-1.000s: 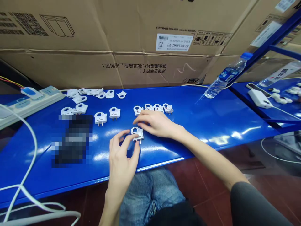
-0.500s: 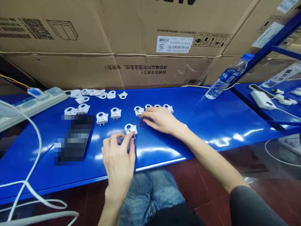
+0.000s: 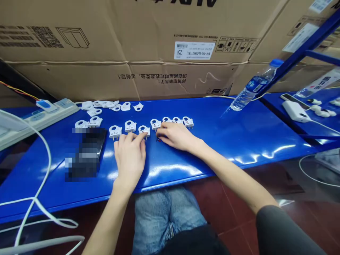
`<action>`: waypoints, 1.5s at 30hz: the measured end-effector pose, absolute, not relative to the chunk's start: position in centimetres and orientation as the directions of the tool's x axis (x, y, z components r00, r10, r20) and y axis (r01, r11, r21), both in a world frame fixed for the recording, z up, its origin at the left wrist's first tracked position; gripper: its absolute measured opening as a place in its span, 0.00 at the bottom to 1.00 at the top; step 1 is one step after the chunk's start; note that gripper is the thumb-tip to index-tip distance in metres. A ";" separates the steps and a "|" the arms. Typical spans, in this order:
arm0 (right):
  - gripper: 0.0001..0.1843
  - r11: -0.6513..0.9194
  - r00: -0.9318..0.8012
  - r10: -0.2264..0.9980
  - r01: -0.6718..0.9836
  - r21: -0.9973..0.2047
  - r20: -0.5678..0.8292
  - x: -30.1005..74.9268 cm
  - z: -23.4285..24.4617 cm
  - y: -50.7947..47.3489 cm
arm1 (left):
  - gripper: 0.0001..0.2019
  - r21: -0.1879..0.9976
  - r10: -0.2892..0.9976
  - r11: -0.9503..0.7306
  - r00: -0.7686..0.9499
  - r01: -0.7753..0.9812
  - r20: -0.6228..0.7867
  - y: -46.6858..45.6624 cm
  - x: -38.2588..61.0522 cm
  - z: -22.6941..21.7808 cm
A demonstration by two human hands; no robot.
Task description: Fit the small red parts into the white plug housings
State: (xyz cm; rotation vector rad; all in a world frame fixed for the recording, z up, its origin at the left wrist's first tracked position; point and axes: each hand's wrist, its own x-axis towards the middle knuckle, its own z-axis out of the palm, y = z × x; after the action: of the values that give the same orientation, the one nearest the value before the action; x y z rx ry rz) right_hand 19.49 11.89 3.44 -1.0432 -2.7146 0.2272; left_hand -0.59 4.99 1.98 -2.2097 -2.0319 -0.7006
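My left hand [image 3: 129,156] has its thumb and index finger closed at the lower edge of a white plug housing [image 3: 144,129] with a round opening and metal pins. This housing stands in a row, between a similar plug housing [image 3: 130,126] on its left and another plug housing [image 3: 155,124] on its right. My right hand [image 3: 176,135] rests on the blue table with curled, closed fingers. Tiny red-and-black parts [image 3: 158,139] lie at its fingertips; whether any are pinched is hidden. Behind that hand, more plug housings are partly covered, and one housing [image 3: 188,122] shows beyond the knuckles.
White covers [image 3: 125,106] lie along the back of the blue table [image 3: 212,141]. A dark, partly pixelated object [image 3: 92,152] and a power strip [image 3: 39,120] with cables are at left. A water bottle [image 3: 256,85] leans at right. Large cardboard boxes [image 3: 106,78] stand behind.
My left hand has moved the plug housing away from me and slightly left, into the row. My right hand has shifted a little left, and its fingertips now partly cover the tiny parts.
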 end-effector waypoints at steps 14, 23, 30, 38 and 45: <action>0.11 0.731 -0.714 0.680 0.643 -0.228 0.167 19.2 3.4 11.5 | 0.21 0.174 0.931 -0.160 0.090 0.972 0.353 7.5 -1.6 2.2; 0.10 0.728 -0.708 0.683 0.643 -0.237 0.180 19.1 3.2 11.7 | 0.25 0.159 0.932 0.047 -0.101 0.986 0.348 5.9 -2.2 2.5; 0.09 0.730 -0.714 0.679 0.632 -0.261 0.171 19.1 3.3 11.5 | 0.20 0.240 0.890 0.082 -0.180 0.967 0.418 5.1 -2.3 2.0; 0.07 0.716 -0.722 0.674 0.588 -0.375 0.156 18.8 3.5 11.1 | 0.15 0.348 0.873 0.063 -0.221 0.935 0.435 3.1 -1.6 1.1; 0.05 0.711 -0.743 0.651 0.522 -0.471 0.158 18.1 3.3 10.4 | 0.13 0.360 0.885 0.060 -0.217 0.931 0.413 2.3 -1.3 0.9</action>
State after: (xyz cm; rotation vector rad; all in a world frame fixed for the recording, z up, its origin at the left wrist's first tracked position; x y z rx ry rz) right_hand 18.09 10.43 3.28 -0.9203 -2.6060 0.5796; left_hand -1.34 2.32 0.94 -1.9124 -2.2259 -0.8666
